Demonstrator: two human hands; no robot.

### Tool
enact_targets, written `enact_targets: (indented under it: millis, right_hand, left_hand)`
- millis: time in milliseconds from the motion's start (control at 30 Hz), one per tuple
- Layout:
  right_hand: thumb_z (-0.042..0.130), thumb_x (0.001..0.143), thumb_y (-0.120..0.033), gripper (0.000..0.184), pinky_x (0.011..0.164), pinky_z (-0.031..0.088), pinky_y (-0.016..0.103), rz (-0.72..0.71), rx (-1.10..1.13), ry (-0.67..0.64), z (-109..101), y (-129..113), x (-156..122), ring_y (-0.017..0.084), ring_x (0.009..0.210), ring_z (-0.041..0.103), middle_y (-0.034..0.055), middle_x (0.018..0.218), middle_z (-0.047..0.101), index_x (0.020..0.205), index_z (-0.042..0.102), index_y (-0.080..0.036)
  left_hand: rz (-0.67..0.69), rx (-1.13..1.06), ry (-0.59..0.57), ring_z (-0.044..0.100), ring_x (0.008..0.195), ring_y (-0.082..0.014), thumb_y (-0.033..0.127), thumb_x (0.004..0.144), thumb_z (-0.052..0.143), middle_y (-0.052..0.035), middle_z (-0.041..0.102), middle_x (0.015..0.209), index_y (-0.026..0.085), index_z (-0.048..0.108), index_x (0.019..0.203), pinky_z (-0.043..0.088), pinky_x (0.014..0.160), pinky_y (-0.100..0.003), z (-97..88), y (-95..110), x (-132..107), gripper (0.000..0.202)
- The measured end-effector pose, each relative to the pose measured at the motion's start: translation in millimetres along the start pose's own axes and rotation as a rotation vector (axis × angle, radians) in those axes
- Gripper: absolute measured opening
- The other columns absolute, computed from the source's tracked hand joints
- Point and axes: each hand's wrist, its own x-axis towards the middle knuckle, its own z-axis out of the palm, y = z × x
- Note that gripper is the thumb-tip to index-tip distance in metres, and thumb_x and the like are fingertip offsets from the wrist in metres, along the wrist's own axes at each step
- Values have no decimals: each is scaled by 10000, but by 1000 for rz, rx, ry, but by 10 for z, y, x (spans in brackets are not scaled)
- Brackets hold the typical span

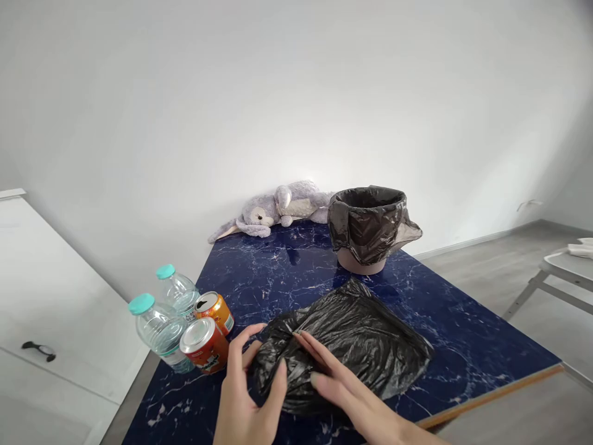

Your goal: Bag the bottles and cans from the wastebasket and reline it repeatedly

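A black plastic garbage bag (365, 337) lies crumpled across the front of the table, its left end bunched. My left hand (250, 383) curls its fingers and thumb around that bunched end. From the right, my right hand (343, 383) presses its fingers into the same folds, with the thumb a little apart from them. Just left of my left hand stand a red drink can (206, 352) and an orange can (217, 309), the orange one with its top opened. Behind them are two clear plastic bottles with teal caps, a front bottle (160, 330) and a rear bottle (178, 290).
At the table's back right stands a small bin (364, 264) lined with a black bag (370, 232). A grey plush rabbit (282, 207) lies by the wall. The blue marbled table (264, 266) has a white cabinet (46, 309) at left and a folding chair (565, 266) at right.
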Motion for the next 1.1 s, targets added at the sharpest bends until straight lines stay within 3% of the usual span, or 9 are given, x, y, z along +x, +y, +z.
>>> enact_targets:
  millis: [133, 267, 367, 500, 600, 733, 900, 1000, 1100]
  right_hand:
    - [791, 864, -337, 1159, 1323, 273, 578, -203, -173, 173, 36, 46, -48, 322, 1651, 272, 115, 1800, 253, 1767, 67, -278]
    - [560, 1044, -443, 610, 1261, 414, 587, -86, -89, 449, -152, 151, -31, 342, 1501, 542, 124, 1619, 572, 1620, 484, -257]
    - [548, 1039, -600, 570, 1208, 484, 588, 43, -9, 604, -459, 223, -66, 386, 1418, 614, 132, 1486, 686, 1469, 626, -234]
    - [593, 1008, -632, 776, 1207, 490, 604, 19, -200, 735, -780, 200, -198, 408, 1540, 474, 134, 1684, 488, 1658, 391, -259]
    - [547, 1063, -539, 802, 1263, 397, 664, -96, -612, 856, -820, 21, -278, 395, 1658, 231, 58, 1815, 220, 1745, 172, -345]
    - [431, 1140, -363, 615, 1332, 276, 651, -324, -1027, 621, -747, -86, -209, 328, 1680, 168, 8, 1811, 244, 1726, 246, -385]
    - [327, 1161, -427, 558, 1243, 295, 785, -132, -1250, 263, -748, 468, -13, 430, 1655, 166, 104, 1789, 279, 1698, 392, -292]
    - [335, 1154, -506, 593, 1232, 311, 777, -64, -1286, 258, -733, 789, -2, 438, 1649, 190, 129, 1781, 284, 1700, 393, -283]
    - [421, 1103, -647, 709, 1239, 302, 770, -39, -1264, 331, -688, 866, -35, 444, 1655, 160, 93, 1806, 221, 1734, 265, -366]
  left_hand:
    - [47, -163, -203, 715, 1291, -322, 464, 1003, 678, -107, 716, 1357, 346, 390, 1479, 652, 1052, -510, 317, 336, 97, 569]
    - [218, -211, -348, 673, 1326, -299, 435, 1018, 665, -119, 675, 1389, 319, 269, 1564, 570, 1161, -545, 569, 531, 224, 684]
    - [413, -23, -407, 505, 1518, -321, 423, 1067, 602, -130, 572, 1563, 295, 370, 1563, 456, 1268, -589, 645, 467, 311, 562]
    - [565, 367, -704, 198, 1674, -394, 517, 1122, 477, -46, 349, 1781, 356, 369, 1672, 314, 1298, -741, 732, 170, 402, 583]
    - [595, 477, -735, 137, 1675, -402, 516, 1142, 407, -6, 235, 1814, 403, 258, 1721, 294, 1284, -772, 878, -42, 445, 609]
    - [697, 477, -701, 185, 1672, -358, 501, 1135, 450, -14, 277, 1798, 396, 194, 1734, 259, 1321, -715, 1086, -110, 468, 660]
    - [701, 392, -713, 300, 1651, -321, 404, 1083, 587, -50, 438, 1734, 322, 475, 1639, 314, 1332, -645, 1026, -34, 459, 573]
    - [634, 326, -603, 542, 1512, -284, 270, 1053, 590, -46, 698, 1491, 309, 770, 1273, 312, 1344, -621, 795, -122, 439, 287]
    - [495, 276, -444, 673, 1321, -264, 271, 1075, 541, -60, 759, 1309, 293, 777, 1126, 454, 1260, -574, 548, -303, 424, 242]
